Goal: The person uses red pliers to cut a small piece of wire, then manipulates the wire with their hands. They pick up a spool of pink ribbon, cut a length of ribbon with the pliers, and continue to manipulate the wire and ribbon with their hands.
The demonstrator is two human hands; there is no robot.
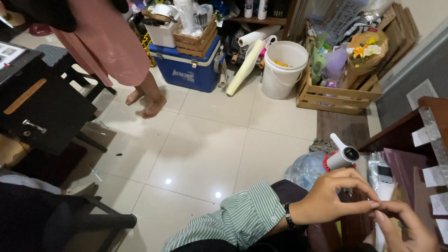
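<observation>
We are bringing our two hands together at the lower right. The left hand (329, 198), coming out of a green striped sleeve (233, 221) with a black wristband (290, 217), is curling its fingers (361, 191) so that the tips are meeting the fingertips of the right hand (406, 226). Both hands are half closed, pinching at the same spot; we cannot tell whether something small is between them. Just behind the left hand one white and red handheld device (342, 157) is lying, touching one clear plastic bag (305, 169). Farther away on the tiled floor (205, 149) we are counting one white bucket (282, 70), one blue cooler box (189, 67), one cream paper roll (243, 69) and one wooden crate (333, 95) with a flower bouquet (366, 53). Another person's two bare feet (145, 103) are standing near the cooler.
</observation>
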